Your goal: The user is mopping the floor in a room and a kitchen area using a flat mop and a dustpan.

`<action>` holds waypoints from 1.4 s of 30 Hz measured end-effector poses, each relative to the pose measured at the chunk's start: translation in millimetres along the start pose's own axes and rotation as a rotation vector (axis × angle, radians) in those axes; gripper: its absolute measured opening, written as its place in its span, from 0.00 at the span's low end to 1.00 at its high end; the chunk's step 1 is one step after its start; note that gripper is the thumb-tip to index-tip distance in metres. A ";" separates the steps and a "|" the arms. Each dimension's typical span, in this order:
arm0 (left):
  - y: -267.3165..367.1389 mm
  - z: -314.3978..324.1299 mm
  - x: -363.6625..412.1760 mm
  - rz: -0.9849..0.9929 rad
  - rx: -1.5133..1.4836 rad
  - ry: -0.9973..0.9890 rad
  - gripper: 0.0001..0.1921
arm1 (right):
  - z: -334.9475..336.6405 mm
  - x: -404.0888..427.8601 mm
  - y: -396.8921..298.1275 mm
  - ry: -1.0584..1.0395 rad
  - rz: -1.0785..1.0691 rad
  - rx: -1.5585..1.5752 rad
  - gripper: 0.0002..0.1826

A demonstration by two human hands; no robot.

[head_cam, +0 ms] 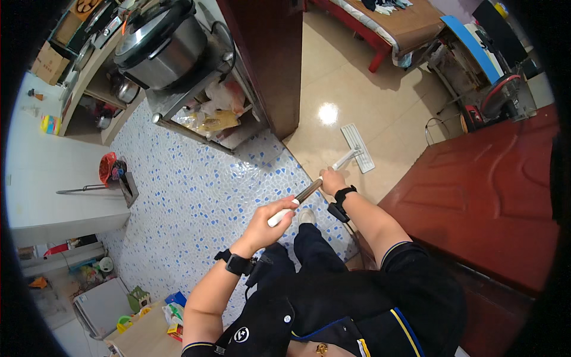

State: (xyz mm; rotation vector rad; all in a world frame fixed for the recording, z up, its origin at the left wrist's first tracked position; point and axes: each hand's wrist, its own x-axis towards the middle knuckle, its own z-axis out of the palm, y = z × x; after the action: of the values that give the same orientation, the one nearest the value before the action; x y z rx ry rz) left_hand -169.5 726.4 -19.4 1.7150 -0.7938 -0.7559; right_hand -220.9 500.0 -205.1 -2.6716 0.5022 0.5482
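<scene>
A flat mop with a metal-and-white handle (308, 191) slants across the view, gripped by both of my hands. My left hand (271, 218) wraps the white grip at its upper end. Lower on the shaft, my right hand (333, 180) is closed around the pole. The white rectangular mop head (358, 148) lies flat on the beige tiled floor (330, 96), just past the doorway. Whether a cloth is under the head is hidden. Both wrists wear black straps with small devices.
A steel rack (196, 136) at the upper left bears a large electric pressure cooker (163, 49) and bags below. A dark door panel (272, 67) stands beside it. On the right is a red-brown door (482, 201). Farther off are a red-framed bed (379, 40) and a fan (502, 96).
</scene>
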 end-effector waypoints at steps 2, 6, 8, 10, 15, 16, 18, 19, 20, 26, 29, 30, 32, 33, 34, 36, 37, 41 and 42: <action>-1.1 -11.3 -13.6 -0.091 -0.086 0.017 0.10 | 5.3 0.7 -19.3 -0.013 0.020 0.006 0.11; 6.0 -57.2 -44.6 -0.114 -0.049 0.043 0.09 | 16.4 -5.3 -77.3 0.006 -0.084 0.028 0.10; 11.0 -83.8 -63.6 -0.138 -0.047 0.083 0.09 | 22.1 -6.7 -116.4 0.026 -0.090 0.058 0.11; 18.1 -108.6 -83.9 -0.172 -0.050 0.111 0.09 | 18.6 -11.7 -158.6 0.014 -0.087 0.100 0.11; 38.5 -158.7 -131.1 -0.190 -0.002 0.204 0.08 | 18.0 -23.8 -238.3 -0.025 -0.218 0.119 0.09; 42.3 -168.3 -140.9 -0.171 0.070 0.177 0.08 | 13.7 -26.8 -252.6 -0.070 -0.246 0.138 0.08; 59.8 -187.0 -154.6 -0.139 0.089 0.164 0.07 | 10.9 -36.2 -276.2 -0.043 -0.319 0.134 0.07; 68.1 -194.9 -160.4 -0.114 0.104 0.146 0.07 | 11.0 -38.4 -284.4 -0.037 -0.341 0.119 0.07; 72.5 -204.9 -166.0 -0.126 0.076 0.172 0.07 | 5.8 -43.0 -291.3 -0.037 -0.345 0.118 0.07; 46.3 -203.4 -164.3 -0.164 -0.162 0.135 0.09 | -6.7 -52.6 -262.0 0.059 -0.295 0.102 0.07; 22.0 -174.4 -136.1 -0.094 -0.113 0.082 0.08 | 10.1 -31.5 -219.8 0.153 -0.191 0.029 0.08; 9.2 -164.4 -125.5 -0.100 -0.112 0.079 0.08 | 19.2 -21.0 -208.1 0.182 -0.182 0.030 0.07; -9.4 -151.9 -111.8 -0.101 -0.085 0.089 0.08 | 28.6 -3.1 -194.1 0.252 -0.203 0.038 0.07; -11.4 -151.5 -106.2 -0.104 -0.082 0.074 0.08 | 25.6 4.7 -193.5 0.243 -0.167 0.019 0.06; -12.7 -153.2 -102.7 -0.138 -0.127 0.096 0.09 | 26.3 6.1 -196.8 0.218 -0.154 0.018 0.06; -9.8 -160.4 -105.6 -0.206 -0.170 0.142 0.09 | 35.4 16.6 -209.4 0.115 -0.165 -0.024 0.05; -5.7 -165.1 -113.2 -0.220 -0.150 0.158 0.09 | 39.9 15.1 -218.5 0.104 -0.202 -0.016 0.05; 20.2 -185.2 -119.5 -0.254 -0.091 0.160 0.09 | 37.3 17.2 -245.3 0.143 -0.326 0.039 0.05; 22.1 -187.9 -120.2 -0.237 -0.081 0.154 0.09 | 35.5 17.2 -250.6 0.142 -0.294 0.056 0.05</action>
State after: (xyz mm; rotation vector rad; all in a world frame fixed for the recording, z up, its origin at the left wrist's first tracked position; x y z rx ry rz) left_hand -91.7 920.6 61.1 1.7886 -0.4538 -0.7924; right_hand -114.5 728.1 -173.4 -2.6756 0.1526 0.2569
